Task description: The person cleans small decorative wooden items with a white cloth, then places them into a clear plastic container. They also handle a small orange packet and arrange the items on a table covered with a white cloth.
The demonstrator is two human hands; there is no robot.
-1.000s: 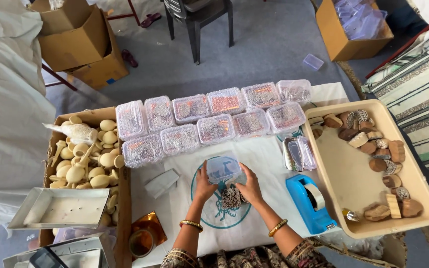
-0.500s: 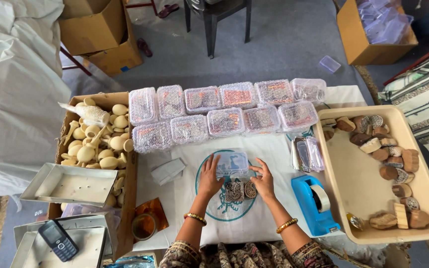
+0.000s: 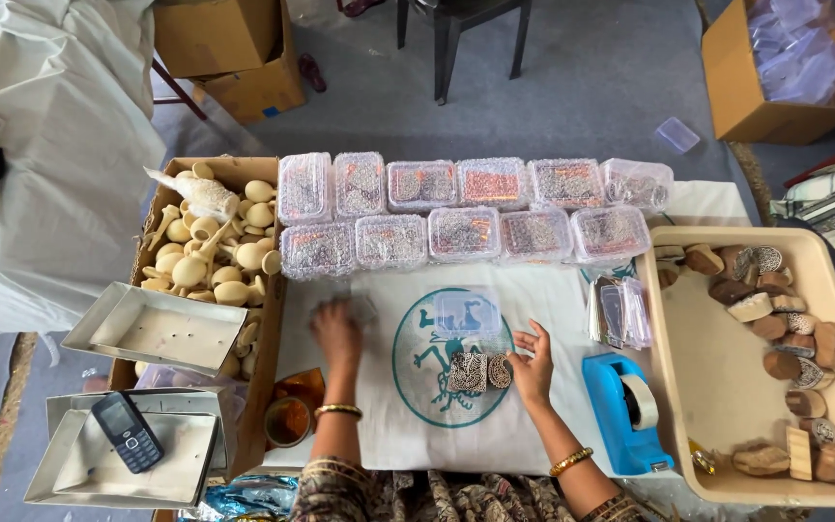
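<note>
1. The left hand (image 3: 335, 329) is bare and wears a gold bangle (image 3: 337, 411) at the wrist.
2. The right hand (image 3: 533, 365) is bare too, with a gold bangle with orange (image 3: 570, 461).
3. At the near edge shows dark, pale-patterned clothing (image 3: 417, 495).

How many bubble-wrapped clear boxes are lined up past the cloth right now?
11 wrapped boxes: six in the far row, five in the near row, all side by side above the white cloth. None looks hidden.
</note>
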